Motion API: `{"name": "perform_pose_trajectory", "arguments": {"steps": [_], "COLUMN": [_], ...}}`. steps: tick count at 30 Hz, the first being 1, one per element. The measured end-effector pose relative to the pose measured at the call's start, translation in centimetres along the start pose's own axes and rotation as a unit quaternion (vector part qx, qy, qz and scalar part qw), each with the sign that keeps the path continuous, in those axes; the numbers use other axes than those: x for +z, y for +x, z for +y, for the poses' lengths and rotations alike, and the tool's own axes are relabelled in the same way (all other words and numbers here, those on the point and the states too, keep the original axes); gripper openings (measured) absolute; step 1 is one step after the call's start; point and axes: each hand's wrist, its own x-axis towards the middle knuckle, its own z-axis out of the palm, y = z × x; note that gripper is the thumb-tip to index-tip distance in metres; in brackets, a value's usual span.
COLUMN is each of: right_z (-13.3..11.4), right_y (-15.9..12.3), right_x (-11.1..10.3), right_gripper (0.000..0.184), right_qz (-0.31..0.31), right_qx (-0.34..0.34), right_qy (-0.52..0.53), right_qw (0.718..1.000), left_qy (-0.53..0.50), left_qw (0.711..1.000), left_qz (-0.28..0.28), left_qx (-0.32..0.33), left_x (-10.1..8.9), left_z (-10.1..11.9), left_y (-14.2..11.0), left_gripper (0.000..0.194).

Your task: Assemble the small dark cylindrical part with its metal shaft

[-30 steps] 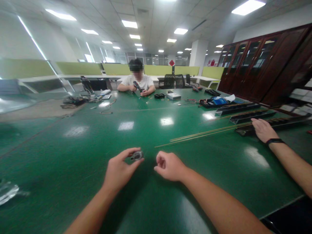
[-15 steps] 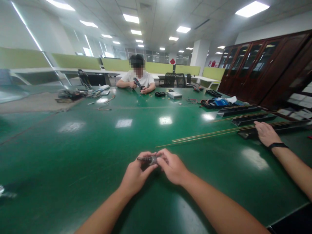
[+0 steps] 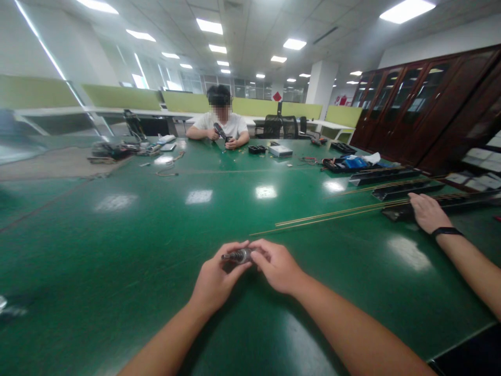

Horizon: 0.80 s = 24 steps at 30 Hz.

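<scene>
Between my two hands, just above the table, is a dark grey metallic cylindrical part [image 3: 237,256] with a ribbed, stepped end that narrows to the left. My left hand [image 3: 216,279] curls round it, thumb below and fingers behind. My right hand [image 3: 277,266] grips its right end with thumb and fingers, hiding that end. What kind of part it is cannot be told. Long thin brass-coloured rods [image 3: 313,219] lie on the green table [image 3: 156,235] beyond my hands.
At the right, another person's hand [image 3: 430,213] with a black wristband rests on a black channel [image 3: 399,210]. Across the table a person [image 3: 221,125] holds a dark power tool [image 3: 220,131]. A tool case [image 3: 340,166], a white box [image 3: 281,151] and electronic parts [image 3: 113,150] lie farther back.
The cylindrical part has turned slightly in my fingers, so more of its ribbed end shows. My hands have hardly moved, and the other person's hand stays on the channel.
</scene>
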Motion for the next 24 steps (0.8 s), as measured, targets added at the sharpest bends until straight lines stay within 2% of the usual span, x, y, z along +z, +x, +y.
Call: {"name": "perform_pose_trajectory", "arguments": {"steps": [7,14,18,21,24], "right_z": [0.07,0.0,-0.34,-0.46,-0.26], "right_y": [0.12,0.1,0.07,0.1,0.11], "right_x": [-0.2,-0.09,-0.2,-0.38,-0.48], "right_gripper": [0.03,0.03,0.03,0.028,0.024], "right_qz": [-0.012,-0.027,-0.047,-0.035,-0.002], "right_qx": [-0.021,-0.034,-0.049,-0.055,-0.023], "right_qy": [-0.001,-0.014,-0.025,-0.049,-0.081], "right_qw": [1.0,0.999,0.997,0.997,0.996], "left_qy": [-0.023,-0.052,-0.047,-0.023,0.012], "left_qw": [1.0,0.998,0.998,0.999,1.0], "left_qz": [0.002,-0.035,-0.044,-0.036,-0.018], "left_qx": [0.004,-0.023,-0.014,0.0,0.019], "left_x": [-0.16,0.0,0.01,-0.06,-0.18], "left_z": [0.28,-0.04,0.03,0.23,0.12], "left_y": [-0.05,-0.06,-0.21,-0.28,-0.25], "left_gripper": [0.035,0.04,0.039,0.038,0.04]}}
